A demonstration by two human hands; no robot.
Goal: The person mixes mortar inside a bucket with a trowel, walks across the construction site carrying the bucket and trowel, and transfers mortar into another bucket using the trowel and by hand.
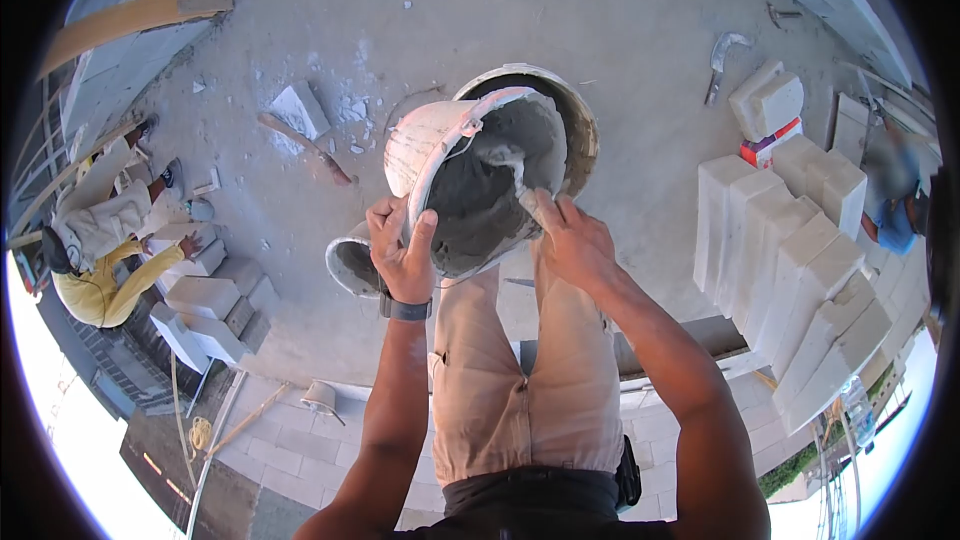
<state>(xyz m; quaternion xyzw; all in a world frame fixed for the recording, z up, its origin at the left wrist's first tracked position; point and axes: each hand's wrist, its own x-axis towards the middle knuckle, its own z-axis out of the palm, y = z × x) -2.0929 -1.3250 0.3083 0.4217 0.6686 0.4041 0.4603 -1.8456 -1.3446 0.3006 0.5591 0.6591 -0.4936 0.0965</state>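
A whitish bucket [412,148] with wet grey mortar [470,202] inside is tilted, its mouth turned toward the right and me. My left hand [403,248] grips its near left rim, thumb over the edge. In my right hand [575,245] is the handle of a trowel [519,176]; its blade reaches into the mortar and is partly coated. Just behind the bucket stands a larger round tub [583,145], dark inside and partly hidden. A smaller bucket [350,262] lies beside my left hand, partly covered by it.
White blocks [770,240] are stacked at right, with another person [893,215] beyond. At left, a person in yellow sleeves [110,280] is by more blocks [205,295]. A hammer [305,148], a broken block [300,110] and a sickle-shaped tool [722,65] lie on the floor.
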